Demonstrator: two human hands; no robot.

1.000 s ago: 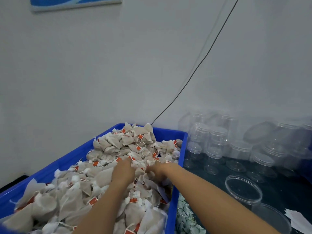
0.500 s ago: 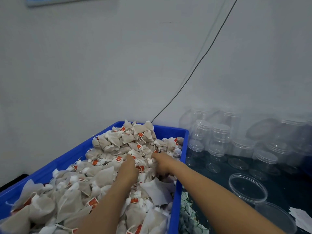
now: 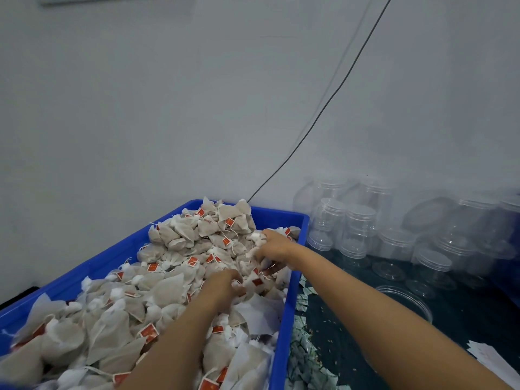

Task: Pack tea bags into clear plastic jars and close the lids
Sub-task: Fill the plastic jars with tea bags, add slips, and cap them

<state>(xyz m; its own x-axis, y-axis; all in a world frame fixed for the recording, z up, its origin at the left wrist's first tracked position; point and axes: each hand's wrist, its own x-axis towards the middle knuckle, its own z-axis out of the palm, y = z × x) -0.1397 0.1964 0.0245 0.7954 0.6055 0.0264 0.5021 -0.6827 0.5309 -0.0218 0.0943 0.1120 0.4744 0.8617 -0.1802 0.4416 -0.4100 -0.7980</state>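
A blue crate holds a heap of beige tea bags with red tags and white strings. My left hand is down in the pile near the crate's right side, fingers curled into the bags. My right hand is farther back by the right rim, lifted a little, its fingers curled round a small bunch of tea bags. An open clear jar stands on the dark table right of the crate, partly behind my right forearm.
Several clear lidded jars crowd against the wall at the back right. Small foil packets lie along the crate's right side. White paper slips sit at the right edge. A black cable runs down the wall.
My right hand has risen and moved back-right toward the crate rim with tea bags in it. My left hand stays in the pile, shifted slightly right.
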